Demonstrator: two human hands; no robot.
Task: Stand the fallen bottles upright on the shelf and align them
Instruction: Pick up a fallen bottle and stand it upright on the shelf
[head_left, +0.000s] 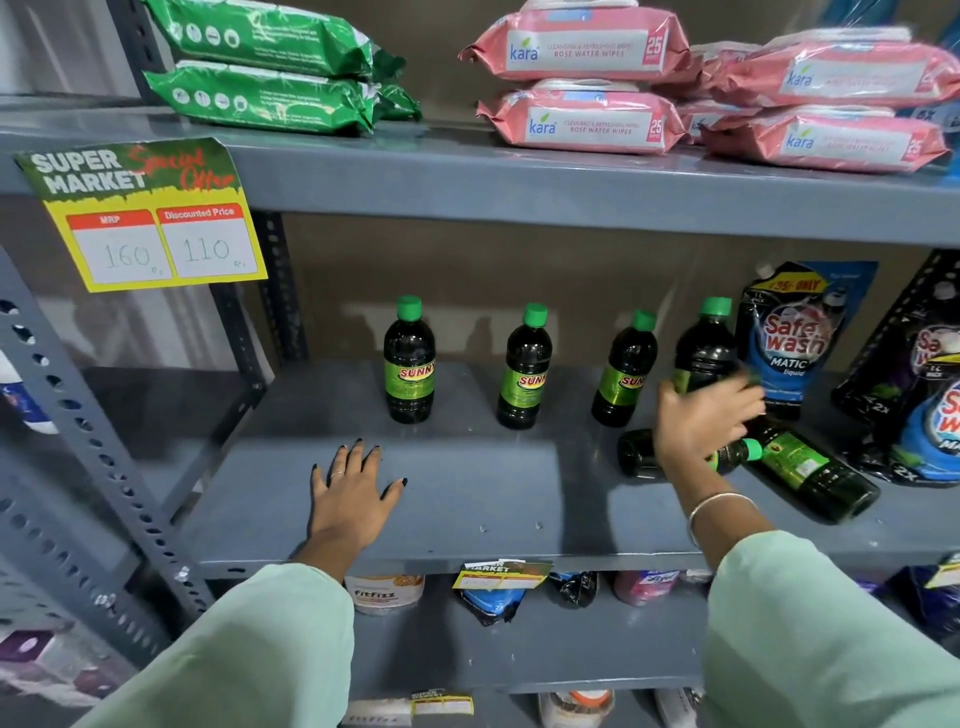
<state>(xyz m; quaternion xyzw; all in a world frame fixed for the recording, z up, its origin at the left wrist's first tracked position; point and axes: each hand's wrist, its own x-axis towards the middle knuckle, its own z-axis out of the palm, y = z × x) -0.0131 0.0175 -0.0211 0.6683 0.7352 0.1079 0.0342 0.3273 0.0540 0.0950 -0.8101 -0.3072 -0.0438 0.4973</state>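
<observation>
Shelf (467, 493) front-left open; 2 fallen bottles (810, 467) block right front.

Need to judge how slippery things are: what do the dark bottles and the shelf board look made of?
Dark bottles: probably plastic, glossy, going by the highlights on the shoulders; the green caps look like matte plastic. Glass cannot be ruled out. Shelf board: apparently grey painted metal with a smooth, faint sheen, matching the punched angle-iron upright.
</observation>
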